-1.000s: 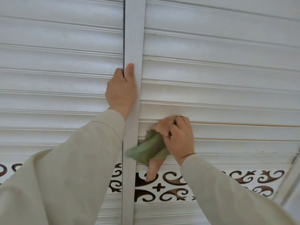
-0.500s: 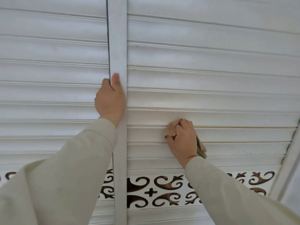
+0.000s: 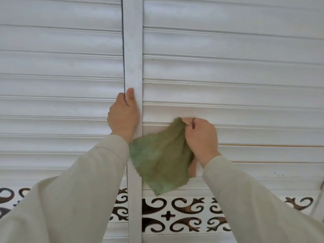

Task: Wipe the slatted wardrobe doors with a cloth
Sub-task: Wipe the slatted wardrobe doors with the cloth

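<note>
the right hand [image 3: 201, 137], clamped on the green cloth [image 3: 161, 160], presses a slat just right of the door's centre stile [image 3: 134, 50] that the left hand [image 3: 123, 116] grips; most slats look unwiped yet.

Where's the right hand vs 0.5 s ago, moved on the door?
Yes. The right hand went up about one slat: its knuckles were level with the upper yellowish seam before, and now only the wrist is.

Take the upright door stile [image 3: 134, 67] as your mark: your left hand [image 3: 123, 118] grips its left edge, your right hand [image 3: 201, 137] lies on slats to its right, the cloth [image 3: 161, 162] hanging between, the cut-out band [image 3: 184, 214] below.
</note>
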{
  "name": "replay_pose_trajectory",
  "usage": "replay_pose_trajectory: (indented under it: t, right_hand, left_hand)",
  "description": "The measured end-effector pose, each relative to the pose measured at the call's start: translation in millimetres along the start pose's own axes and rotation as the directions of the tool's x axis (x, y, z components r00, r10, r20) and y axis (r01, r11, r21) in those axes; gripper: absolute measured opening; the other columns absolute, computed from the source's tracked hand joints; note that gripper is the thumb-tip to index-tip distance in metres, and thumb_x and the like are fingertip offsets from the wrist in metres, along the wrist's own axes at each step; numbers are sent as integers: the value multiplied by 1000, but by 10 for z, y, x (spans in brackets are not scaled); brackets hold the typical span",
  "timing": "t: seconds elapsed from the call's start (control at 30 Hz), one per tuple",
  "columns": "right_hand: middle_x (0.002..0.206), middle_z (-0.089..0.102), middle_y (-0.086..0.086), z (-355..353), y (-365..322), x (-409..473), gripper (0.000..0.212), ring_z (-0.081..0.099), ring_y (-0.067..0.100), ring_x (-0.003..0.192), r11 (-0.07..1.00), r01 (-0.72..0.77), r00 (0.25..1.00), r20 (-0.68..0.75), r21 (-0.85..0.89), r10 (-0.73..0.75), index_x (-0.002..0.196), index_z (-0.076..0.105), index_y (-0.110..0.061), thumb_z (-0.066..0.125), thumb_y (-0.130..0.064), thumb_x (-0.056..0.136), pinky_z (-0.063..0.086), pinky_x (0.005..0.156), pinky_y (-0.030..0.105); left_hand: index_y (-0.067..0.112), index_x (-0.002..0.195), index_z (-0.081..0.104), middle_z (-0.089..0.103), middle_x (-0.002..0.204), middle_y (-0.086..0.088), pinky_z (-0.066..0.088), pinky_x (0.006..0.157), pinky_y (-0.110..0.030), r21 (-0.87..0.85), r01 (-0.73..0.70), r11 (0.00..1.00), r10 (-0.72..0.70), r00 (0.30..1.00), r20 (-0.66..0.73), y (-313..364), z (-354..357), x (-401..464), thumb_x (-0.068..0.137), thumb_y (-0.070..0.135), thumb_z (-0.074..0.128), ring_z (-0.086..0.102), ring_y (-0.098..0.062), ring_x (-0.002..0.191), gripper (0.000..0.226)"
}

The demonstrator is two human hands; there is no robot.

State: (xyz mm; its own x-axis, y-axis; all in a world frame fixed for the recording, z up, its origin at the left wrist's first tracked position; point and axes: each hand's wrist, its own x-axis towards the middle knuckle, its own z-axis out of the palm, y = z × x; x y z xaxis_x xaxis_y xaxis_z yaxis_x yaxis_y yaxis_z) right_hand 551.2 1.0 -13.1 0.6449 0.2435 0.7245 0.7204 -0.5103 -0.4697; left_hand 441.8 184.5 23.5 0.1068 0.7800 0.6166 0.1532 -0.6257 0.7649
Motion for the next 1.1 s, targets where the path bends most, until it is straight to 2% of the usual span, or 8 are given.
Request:
replay_pose_trajectory:
  t: [0.17,0.27,0.4,0.53,0.7,0.83,0.93,1.1]
  right_hand:
    - [68,70,12,112,-71,59,47,69,33,70,852,-309,949,75,423,308,69,67,-6,41,-39,89,58,72,41]
    - [57,68,7,280,-374,-6,40,69,24,52,736,-378,925,266,562,271,64,67,-8,48,-29,92,61,64,49]
    - [60,69,1,374,-418,-133,43,69,23,62,827,-209,964,254,522,83,63,67,-11,52,-39,94,59,71,45]
    - [61,68,-1,271,19,-169,43,68,22,64,923,-148,970,234,357,65,64,68,-15,51,-45,89,58,69,42]
    - [61,60,-2,-91,681,-251,32,56,19,60,994,-77,995,61,76,73,66,61,-15,57,-28,95,37,53,30]
    - [82,55,-1,-130,1003,-369,15,54,23,83,999,-35,999,22,42,34,76,69,-12,62,-14,90,30,70,25]
    - [90,54,-2,-62,1034,-506,19,48,21,94,994,76,997,-39,81,-73,72,68,-17,64,-2,84,30,82,20]
    - [97,54,-1,46,913,-613,14,48,23,101,946,321,947,-8,38,-321,80,70,-19,63,-8,85,41,91,32]
  left_hand:
    - [17,89,49,58,83,-5,40,75,-40,-32,1,999,-2,1000,-23,8,28,-28,99,64,18,54,-35,85,57]
    - [17,90,50,57,82,-2,39,75,-40,-35,4,999,-5,1000,-8,-2,24,-17,99,64,18,53,-35,86,57]
    - [17,88,48,60,85,-6,45,80,-43,-18,-28,999,28,1000,-6,-26,0,17,99,65,17,55,-37,86,58]
    - [14,90,49,60,85,-7,44,78,-43,6,-38,999,38,999,-20,-22,13,25,100,64,18,54,-36,85,59]
    - [10,86,48,55,74,-4,38,70,-39,-14,-40,999,39,997,-62,-39,57,16,99,63,22,52,-35,78,60]
    - [10,84,48,58,79,-7,37,70,-39,43,-31,999,37,988,-148,-37,83,-7,99,61,23,52,-35,80,58]
    - [8,97,55,57,105,-12,35,77,-36,22,-83,996,86,954,-288,22,138,-49,100,51,34,51,-34,97,48]
    - [2,117,57,52,123,-20,41,87,-45,181,-185,966,241,896,-374,254,247,-233,91,29,49,50,-41,112,38]
